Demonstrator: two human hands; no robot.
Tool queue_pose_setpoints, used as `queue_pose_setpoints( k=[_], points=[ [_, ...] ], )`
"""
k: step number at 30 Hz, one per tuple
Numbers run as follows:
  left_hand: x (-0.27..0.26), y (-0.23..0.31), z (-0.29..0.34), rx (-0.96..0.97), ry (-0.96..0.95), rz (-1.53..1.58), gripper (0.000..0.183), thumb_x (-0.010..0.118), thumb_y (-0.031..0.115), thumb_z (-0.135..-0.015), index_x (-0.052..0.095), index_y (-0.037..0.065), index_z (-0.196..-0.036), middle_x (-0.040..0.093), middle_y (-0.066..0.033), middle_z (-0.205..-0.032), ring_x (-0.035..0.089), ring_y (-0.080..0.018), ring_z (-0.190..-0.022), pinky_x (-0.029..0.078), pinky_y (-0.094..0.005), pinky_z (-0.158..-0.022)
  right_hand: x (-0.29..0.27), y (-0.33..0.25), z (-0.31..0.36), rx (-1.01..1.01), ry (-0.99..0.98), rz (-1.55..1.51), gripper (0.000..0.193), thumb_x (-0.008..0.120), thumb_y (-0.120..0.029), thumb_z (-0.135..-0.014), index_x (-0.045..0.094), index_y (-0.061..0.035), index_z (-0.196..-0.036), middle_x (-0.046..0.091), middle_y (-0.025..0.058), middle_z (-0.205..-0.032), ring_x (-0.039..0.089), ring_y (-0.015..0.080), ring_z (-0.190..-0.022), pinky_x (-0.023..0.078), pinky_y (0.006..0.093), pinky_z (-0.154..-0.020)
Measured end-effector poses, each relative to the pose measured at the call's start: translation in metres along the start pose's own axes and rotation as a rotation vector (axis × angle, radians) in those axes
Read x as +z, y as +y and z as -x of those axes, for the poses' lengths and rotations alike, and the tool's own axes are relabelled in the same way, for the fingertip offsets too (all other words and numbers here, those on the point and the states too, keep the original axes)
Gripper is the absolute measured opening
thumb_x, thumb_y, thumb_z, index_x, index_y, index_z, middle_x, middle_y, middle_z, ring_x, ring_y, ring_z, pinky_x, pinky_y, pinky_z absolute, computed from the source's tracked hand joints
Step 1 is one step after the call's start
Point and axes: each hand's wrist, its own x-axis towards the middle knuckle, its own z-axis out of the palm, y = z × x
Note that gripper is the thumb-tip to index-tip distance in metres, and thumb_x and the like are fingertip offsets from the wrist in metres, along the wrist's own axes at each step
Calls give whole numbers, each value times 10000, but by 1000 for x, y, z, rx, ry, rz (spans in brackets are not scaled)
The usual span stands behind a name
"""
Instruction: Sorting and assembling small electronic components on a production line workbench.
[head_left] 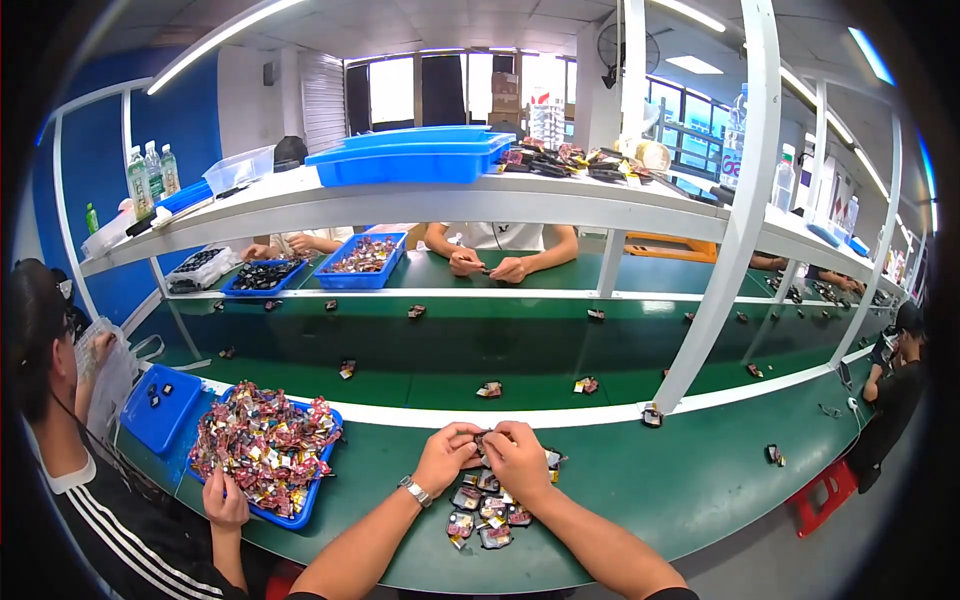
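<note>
In the head view my left hand (445, 462), with a metal watch on its wrist, and my right hand (520, 464) meet over the green bench. The fingertips of both are closed on a small electronic assembly, which they mostly hide; only a dark edge shows. Just below my hands lies a loose group of small electronic assemblies (491, 507), each with a dark casing, a silvery part and red and yellow bits. A few of them sit partly behind my right hand.
Left of me stands a blue tray (330, 480) heaped with red and silver parts, a co-worker's hand (226, 498) at its front. Beyond a white rail (400, 415), a green belt (440, 350) carries scattered assemblies. A white post (715, 240) rises ahead right. Another person's hands (488, 266) work opposite.
</note>
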Motion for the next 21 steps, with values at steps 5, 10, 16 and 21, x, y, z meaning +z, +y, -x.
queue_pose_setpoints(
  k=[5, 10, 16, 21],
  points=[
    [2, 0, -1, 2, -11, 1, 243, 482, -40, -942, 519, 13, -1177, 633, -115, -1093, 638, -173, -992, 573, -314, -856, -2, 2, 1, -68, -43, 85, 152, 733, -47, -731, 675, -40, -872, 608, 73, -862, 601, 256, -847, 514, 364, -717],
    [1, 0, 1, 5, -14, 18, 243, 485, -40, -940, 517, 11, -1176, 634, -117, -1090, 639, -175, -990, 575, -316, -853, 0, 0, 3, -83, -55, 100, 149, 728, -62, -750, 684, -44, -891, 617, 71, -859, 606, 249, -824, 519, 356, -696],
    [2, 0, -1, -3, -1, 12, 244, 491, -45, -934, 517, 4, -1172, 632, -121, -1090, 639, -178, -989, 578, -321, -852, 3, 6, 5, -122, -71, 155, 159, 724, -76, -750, 688, -56, -903, 621, 64, -854, 606, 232, -793, 521, 342, -672],
    [-2, 0, -1, 23, 0, 22, 256, 491, -54, -929, 512, 5, -1177, 630, -120, -1098, 638, -170, -976, 579, -312, -845, 4, 5, 1, -185, -50, 160, 185, 729, -63, -727, 690, -62, -908, 625, 66, -856, 599, 227, -754, 519, 340, -653]
  ],
)
